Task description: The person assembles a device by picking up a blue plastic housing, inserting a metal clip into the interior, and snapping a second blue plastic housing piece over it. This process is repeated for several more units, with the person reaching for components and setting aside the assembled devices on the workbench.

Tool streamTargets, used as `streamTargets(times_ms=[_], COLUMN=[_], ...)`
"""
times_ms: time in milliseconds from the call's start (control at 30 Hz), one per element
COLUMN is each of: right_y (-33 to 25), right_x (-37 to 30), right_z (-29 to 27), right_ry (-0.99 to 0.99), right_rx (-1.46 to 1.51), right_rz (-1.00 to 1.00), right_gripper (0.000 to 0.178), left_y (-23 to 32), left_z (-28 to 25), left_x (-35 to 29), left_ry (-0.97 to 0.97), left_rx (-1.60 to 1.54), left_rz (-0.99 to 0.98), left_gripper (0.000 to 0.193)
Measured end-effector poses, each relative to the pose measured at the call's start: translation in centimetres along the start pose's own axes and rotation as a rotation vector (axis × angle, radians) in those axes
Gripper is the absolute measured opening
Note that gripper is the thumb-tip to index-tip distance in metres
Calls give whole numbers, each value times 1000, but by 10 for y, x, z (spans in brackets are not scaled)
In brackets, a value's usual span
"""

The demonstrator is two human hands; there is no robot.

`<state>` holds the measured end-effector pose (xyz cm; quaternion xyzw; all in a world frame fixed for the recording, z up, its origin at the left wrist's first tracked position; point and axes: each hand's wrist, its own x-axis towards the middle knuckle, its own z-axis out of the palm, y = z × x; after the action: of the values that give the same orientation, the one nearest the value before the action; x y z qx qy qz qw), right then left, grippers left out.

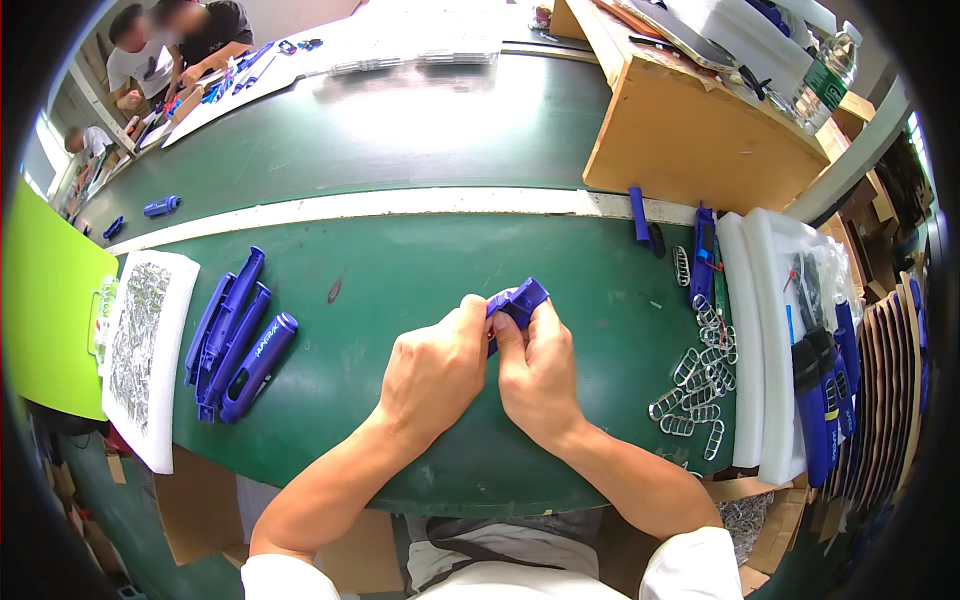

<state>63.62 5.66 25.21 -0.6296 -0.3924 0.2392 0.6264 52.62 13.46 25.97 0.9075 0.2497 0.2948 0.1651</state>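
Over the middle of the green worktable (pixel 420 270), both my hands grip one blue plastic housing part (pixel 519 302). Its hollow, open-sided end sticks out between my fingertips at the top; the lower part is mostly hidden by the fingers. My left hand (pixel 438 362) is closed on its left side, thumb and fingers pinched together. Closed on the right side is my right hand (pixel 538 372), with its thumb pressed against the part's front. To the left, several blue housing pieces (pixel 230 335) lie side by side in a loose group, apart from my hands.
Many silver oval rings (pixel 700 385) are scattered on the right, below a blue shell with wires (pixel 704 250). White foam sheets (pixel 765 350) stand along the right edge. A foam-edged tray (pixel 150 330) lies far left. Beyond the white rail stands a wooden box (pixel 690 130). People sit at far left.
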Motion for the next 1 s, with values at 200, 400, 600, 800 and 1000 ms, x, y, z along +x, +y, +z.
streamTargets(times_ms=[200, 400, 600, 800, 1000], right_y=[-3, 10, 14, 10, 9], right_x=[2, 9, 14, 16, 9], right_z=[-1, -5, -7, -10, -2], right_ry=[33, -73, -180, -181, 91], right_rx=[47, 175, 293, 158, 34], right_rz=[45, 69, 116, 148, -81], right_gripper=[8, 11, 13, 25, 40], left_y=[5, 0, -11, -18, -26], left_z=[0, -1, -4, -12, -19], left_x=[2, 4, 4, 9, 14], left_ry=[-34, -43, -73, -200, -338], left_rx=[19, -85, -104, -339, -739], left_rz=[-3, -61, -99, -302, -373], left_gripper=[12, 7, 10, 16, 24])
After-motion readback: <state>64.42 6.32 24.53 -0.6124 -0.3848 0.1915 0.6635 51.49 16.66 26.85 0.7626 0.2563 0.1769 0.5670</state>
